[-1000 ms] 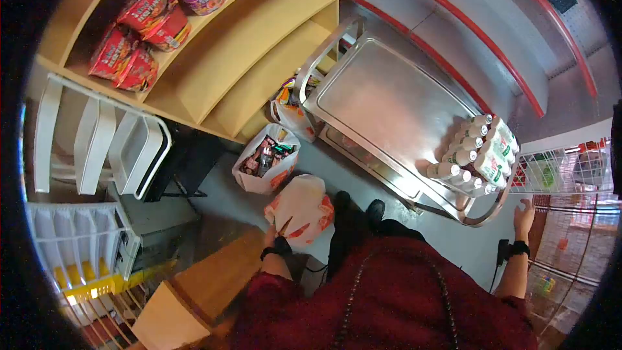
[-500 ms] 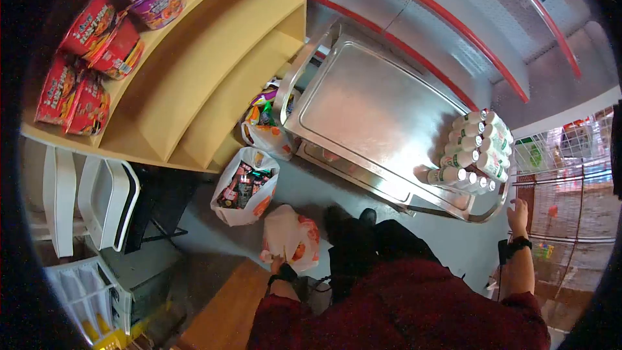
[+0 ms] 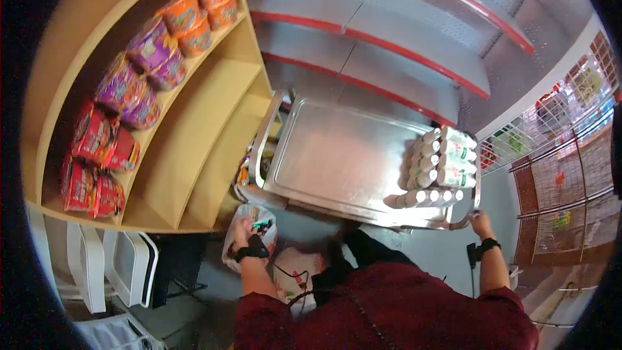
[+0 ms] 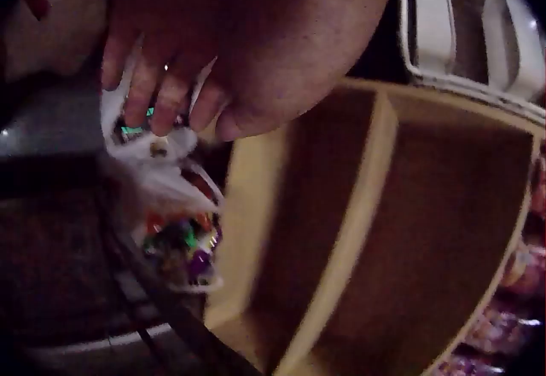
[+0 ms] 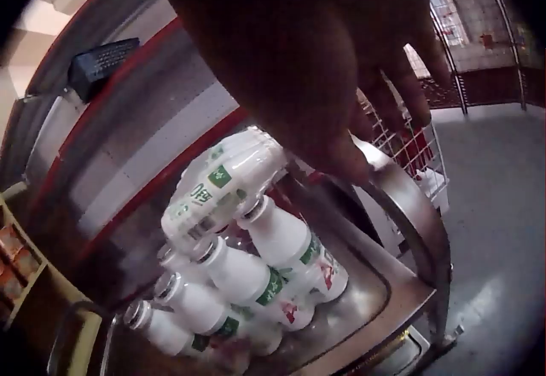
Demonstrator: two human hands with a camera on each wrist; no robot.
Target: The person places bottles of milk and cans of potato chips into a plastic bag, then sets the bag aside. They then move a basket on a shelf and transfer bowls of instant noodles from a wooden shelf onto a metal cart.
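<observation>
My left hand [image 3: 243,233] is over a white plastic bag [image 3: 267,238] of packaged goods on the floor. In the left wrist view its fingers [image 4: 166,107] hang spread and loose at the bag's mouth. My right hand [image 3: 481,223] is at the curved metal handle of a steel cart [image 3: 337,155], near its right corner. The right wrist view shows those fingers loosely extended, with the thumb close over the rail [image 5: 418,210]. White bottles with green labels [image 3: 444,159], some in a wrapped pack, stand on the cart's right end.
A second white bag [image 3: 298,269] sits on the floor by my feet, and another bag of snacks [image 4: 183,240] lies beyond the cart's left end. Wooden shelves [image 3: 194,136] with cup noodles [image 3: 152,45] rise at left. Red-edged metal shelves [image 3: 402,42] stand behind the cart.
My left hand has left the tied bag near my feet and moved forward to the open bag. My right hand has come to the cart's handle. The view has turned.
</observation>
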